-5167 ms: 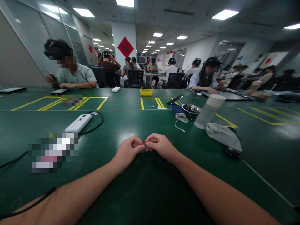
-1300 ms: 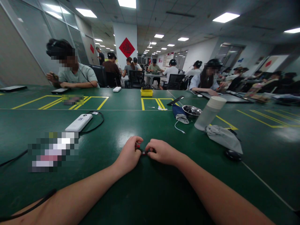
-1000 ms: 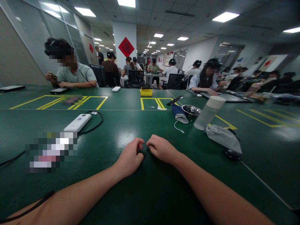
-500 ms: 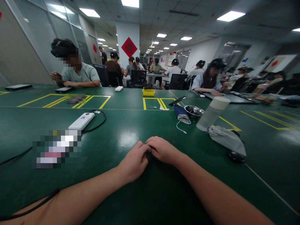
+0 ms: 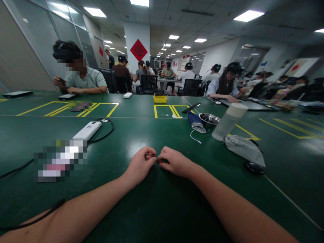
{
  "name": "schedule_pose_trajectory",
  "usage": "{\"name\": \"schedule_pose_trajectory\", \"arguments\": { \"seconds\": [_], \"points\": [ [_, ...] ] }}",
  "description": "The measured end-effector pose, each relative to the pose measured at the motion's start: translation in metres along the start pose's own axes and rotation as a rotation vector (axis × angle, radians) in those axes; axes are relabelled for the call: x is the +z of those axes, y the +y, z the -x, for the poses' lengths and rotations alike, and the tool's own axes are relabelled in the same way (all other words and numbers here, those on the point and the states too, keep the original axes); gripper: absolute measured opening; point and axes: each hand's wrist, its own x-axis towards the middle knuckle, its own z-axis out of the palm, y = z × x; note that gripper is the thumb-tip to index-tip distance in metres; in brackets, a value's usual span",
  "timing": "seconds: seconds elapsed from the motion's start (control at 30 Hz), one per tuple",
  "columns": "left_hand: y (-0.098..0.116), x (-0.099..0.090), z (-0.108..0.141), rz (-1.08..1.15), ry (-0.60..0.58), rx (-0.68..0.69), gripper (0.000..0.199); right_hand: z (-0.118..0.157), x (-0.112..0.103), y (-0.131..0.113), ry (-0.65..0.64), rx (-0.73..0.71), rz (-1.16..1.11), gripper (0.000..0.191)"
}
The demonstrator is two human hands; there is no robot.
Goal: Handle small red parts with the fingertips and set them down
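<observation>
My left hand (image 5: 141, 163) rests low over the green table (image 5: 121, 209), thumb and fingers pinched on a small red piece (image 5: 153, 155). Just across a narrow gap, my right hand (image 5: 175, 162) has its fingertips closed on another small red piece (image 5: 159, 161). Both pieces are mostly covered by my fingers, and their kind is too small to make out. The two hands face each other, fingertips close but apart.
To the left lie a white power bank (image 5: 87, 131) with a black cable and a blurred-out object. On the right stand a frosted bottle (image 5: 227, 123), a metal bowl (image 5: 209, 119), a grey pouch (image 5: 244, 148) and a black mouse (image 5: 254, 168). Co-workers sit across the table.
My hands were touching at the fingertips and are now slightly apart. Red bits have come into sight at both pinches. My left hand has shifted a little left and up.
</observation>
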Motion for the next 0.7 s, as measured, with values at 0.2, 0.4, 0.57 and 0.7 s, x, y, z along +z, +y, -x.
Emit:
{"name": "schedule_pose_trajectory", "arguments": {
  "seconds": [0.2,0.4,0.57,0.7],
  "points": [
    [0.0008,0.0004,-0.0002,0.067,0.034,-0.026,0.018,-0.0017,0.0017,0.0003,0.062,0.062,-0.076,0.010],
    [0.0069,-0.0003,0.0031,0.138,-0.029,-0.111,0.019,-0.0033,0.0070,0.0026,0.170,0.206,-0.504,0.009],
    [0.0061,-0.0004,0.0033,0.229,-0.025,-0.113,0.019,-0.0051,0.0078,-0.0007,0.208,0.261,-0.902,0.019],
    [0.0042,0.0003,0.0008,0.375,-0.036,-0.101,0.023,-0.0049,0.0031,-0.0040,0.250,0.291,-0.990,0.021]
  ]
}}
